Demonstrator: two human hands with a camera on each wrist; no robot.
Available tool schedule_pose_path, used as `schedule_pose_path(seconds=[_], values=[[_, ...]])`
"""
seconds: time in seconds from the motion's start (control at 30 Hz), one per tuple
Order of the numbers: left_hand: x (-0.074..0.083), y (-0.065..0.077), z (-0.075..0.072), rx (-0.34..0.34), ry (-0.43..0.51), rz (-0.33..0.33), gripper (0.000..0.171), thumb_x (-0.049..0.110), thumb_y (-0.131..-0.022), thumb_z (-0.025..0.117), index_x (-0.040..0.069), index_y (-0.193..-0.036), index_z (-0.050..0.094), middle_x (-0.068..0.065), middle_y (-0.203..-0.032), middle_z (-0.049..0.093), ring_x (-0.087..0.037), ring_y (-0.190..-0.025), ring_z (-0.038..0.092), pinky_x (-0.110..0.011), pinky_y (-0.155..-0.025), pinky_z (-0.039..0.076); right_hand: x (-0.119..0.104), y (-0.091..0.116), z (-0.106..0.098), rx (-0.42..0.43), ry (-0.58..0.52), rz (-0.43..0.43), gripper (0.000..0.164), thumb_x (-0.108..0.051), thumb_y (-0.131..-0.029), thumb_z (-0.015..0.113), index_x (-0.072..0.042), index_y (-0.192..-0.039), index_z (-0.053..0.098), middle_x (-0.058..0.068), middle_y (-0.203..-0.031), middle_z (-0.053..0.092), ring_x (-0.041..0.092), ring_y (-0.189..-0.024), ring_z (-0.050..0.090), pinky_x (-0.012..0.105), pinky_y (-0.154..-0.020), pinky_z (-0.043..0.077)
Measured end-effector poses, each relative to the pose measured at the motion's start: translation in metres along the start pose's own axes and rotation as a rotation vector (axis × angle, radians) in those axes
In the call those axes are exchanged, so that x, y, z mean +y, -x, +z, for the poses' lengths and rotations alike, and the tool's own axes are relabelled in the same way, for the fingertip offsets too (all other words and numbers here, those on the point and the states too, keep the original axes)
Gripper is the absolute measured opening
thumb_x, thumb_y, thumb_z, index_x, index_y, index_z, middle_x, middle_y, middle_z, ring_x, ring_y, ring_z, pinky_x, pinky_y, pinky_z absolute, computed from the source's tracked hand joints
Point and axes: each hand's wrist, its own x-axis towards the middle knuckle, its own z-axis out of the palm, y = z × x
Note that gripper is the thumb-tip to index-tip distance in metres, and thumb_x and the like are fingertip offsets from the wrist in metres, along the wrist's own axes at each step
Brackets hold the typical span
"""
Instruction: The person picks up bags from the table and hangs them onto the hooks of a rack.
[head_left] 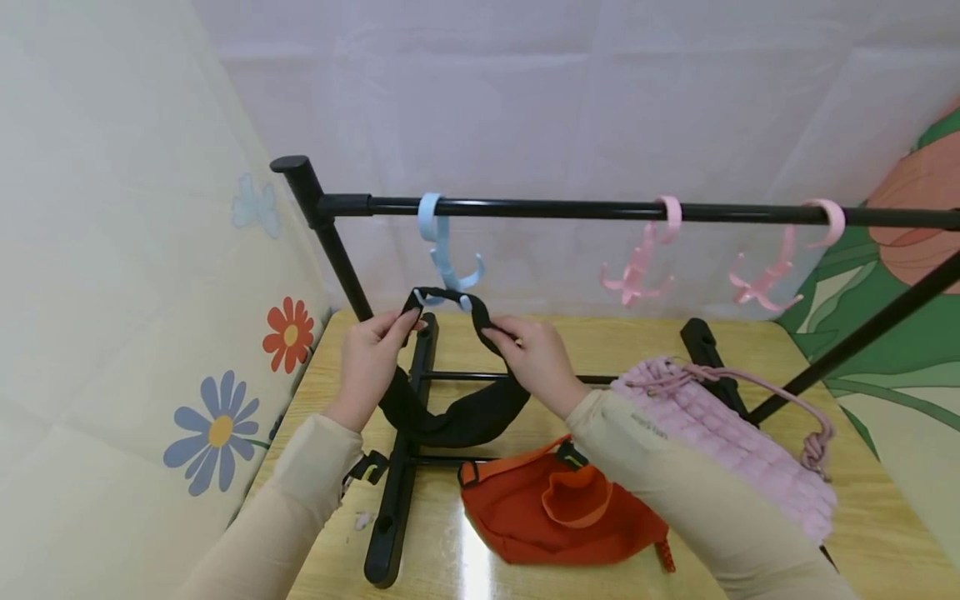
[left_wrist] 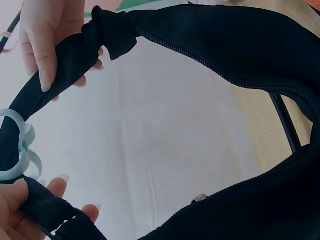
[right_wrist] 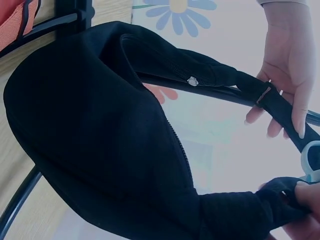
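Note:
A black zippered shoulder bag (head_left: 468, 417) hangs in a loop below the light blue hook (head_left: 444, 258), its strap (left_wrist: 37, 95) lying across the hook's lower prongs. My left hand (head_left: 371, 358) pinches the strap on the left of the hook, near a buckle (right_wrist: 264, 94). On the other side, my right hand (head_left: 538, 358) grips the strap between thumb and fingers, close to a knotted part (left_wrist: 110, 32). The zipper (left_wrist: 200, 62) runs along the bag's inner edge, with a silver pull (right_wrist: 193, 81).
The hook hangs on a black rail (head_left: 540, 208), with two pink hooks (head_left: 636, 267) farther right. An orange-red waist bag (head_left: 525, 517) and a pink quilted bag (head_left: 720, 433) lie on the wooden table (head_left: 330, 400). The rack's black foot (head_left: 390, 525) stands at left.

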Motion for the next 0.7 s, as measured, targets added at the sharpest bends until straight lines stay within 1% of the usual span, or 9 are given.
schedule_pose_path(seconds=[0.1, 0.23, 0.27, 0.4, 0.47, 0.5, 0.6, 0.67, 0.7], values=[[-0.001, 0.001, 0.002, 0.010, -0.008, 0.006, 0.029, 0.024, -0.099, 0.059, 0.001, -0.096, 0.076, -0.012, -0.094, 0.072, -0.023, -0.064, 0.038, -0.033, -0.067, 0.035, -0.001, 0.001, 0.000, 0.003, -0.001, -0.003, 0.018, -0.007, -0.093, 0.065, 0.003, -0.106, 0.073, 0.017, -0.096, 0.072, 0.028, -0.080, 0.069, 0.042, -0.070, 0.055], [-0.002, 0.004, 0.005, 0.016, -0.019, 0.003, 0.028, 0.025, -0.099, 0.058, 0.003, -0.101, 0.076, -0.011, -0.100, 0.072, -0.020, -0.064, 0.039, -0.032, -0.063, 0.033, -0.002, 0.004, 0.001, 0.001, 0.006, -0.003, 0.018, -0.008, -0.093, 0.066, 0.003, -0.106, 0.073, 0.017, -0.095, 0.072, 0.026, -0.074, 0.069, 0.040, -0.066, 0.054], [-0.002, 0.005, 0.006, 0.018, -0.024, 0.000, 0.028, 0.025, -0.099, 0.058, 0.004, -0.103, 0.076, -0.011, -0.099, 0.072, -0.019, -0.060, 0.037, -0.031, -0.061, 0.032, -0.003, 0.004, 0.001, -0.005, 0.009, 0.001, 0.019, -0.008, -0.093, 0.065, 0.003, -0.106, 0.073, 0.017, -0.095, 0.072, 0.025, -0.072, 0.069, 0.039, -0.065, 0.054], [-0.002, 0.007, 0.006, 0.025, -0.054, -0.013, 0.028, 0.024, -0.099, 0.058, 0.004, -0.109, 0.074, -0.010, -0.080, 0.067, -0.014, -0.052, 0.037, -0.025, -0.051, 0.031, -0.004, 0.006, -0.002, -0.045, 0.014, 0.038, 0.020, -0.009, -0.094, 0.064, 0.002, -0.108, 0.073, 0.017, -0.098, 0.072, 0.024, -0.073, 0.068, 0.039, -0.065, 0.054], [-0.003, 0.009, 0.006, 0.026, -0.091, -0.012, 0.027, 0.023, -0.100, 0.057, 0.003, -0.109, 0.074, -0.009, -0.067, 0.056, -0.016, -0.048, 0.031, -0.027, -0.046, 0.027, -0.004, 0.007, -0.004, -0.081, 0.003, 0.065, 0.022, -0.009, -0.094, 0.064, 0.002, -0.112, 0.071, 0.017, -0.103, 0.071, 0.027, -0.084, 0.069, 0.040, -0.073, 0.055], [-0.005, 0.011, 0.005, 0.022, -0.108, -0.014, 0.028, 0.023, -0.100, 0.057, 0.003, -0.112, 0.072, -0.009, -0.065, 0.052, -0.017, -0.049, 0.033, -0.027, -0.046, 0.027, -0.003, 0.008, -0.005, -0.097, -0.003, 0.074, 0.024, -0.009, -0.094, 0.064, 0.003, -0.113, 0.071, 0.018, -0.106, 0.070, 0.028, -0.090, 0.069, 0.041, -0.078, 0.055], [-0.011, 0.018, 0.002, 0.000, -0.135, -0.024, 0.031, 0.022, -0.101, 0.054, 0.003, -0.123, 0.067, -0.012, -0.072, 0.059, -0.024, -0.056, 0.040, -0.030, -0.050, 0.033, 0.001, 0.015, -0.008, -0.141, -0.033, 0.101, 0.030, -0.009, -0.093, 0.065, 0.003, -0.121, 0.066, 0.019, -0.116, 0.067, 0.032, -0.106, 0.065, 0.045, -0.087, 0.052], [-0.017, 0.024, 0.000, -0.013, -0.143, -0.017, 0.035, 0.020, -0.101, 0.054, 0.002, -0.131, 0.061, -0.018, -0.095, 0.067, -0.027, -0.069, 0.054, -0.033, -0.058, 0.044, 0.005, 0.020, -0.009, -0.155, -0.047, 0.106, 0.035, -0.008, -0.092, 0.066, 0.003, -0.125, 0.063, 0.020, -0.121, 0.064, 0.033, -0.111, 0.062, 0.046, -0.090, 0.050], [-0.019, 0.027, -0.001, -0.019, -0.143, -0.014, 0.038, 0.019, -0.101, 0.053, 0.002, -0.135, 0.057, -0.020, -0.109, 0.067, -0.029, -0.079, 0.059, -0.035, -0.065, 0.049, 0.007, 0.023, -0.010, -0.157, -0.049, 0.110, 0.038, -0.008, -0.092, 0.067, 0.003, -0.128, 0.061, 0.020, -0.124, 0.062, 0.034, -0.113, 0.060, 0.047, -0.092, 0.049]])
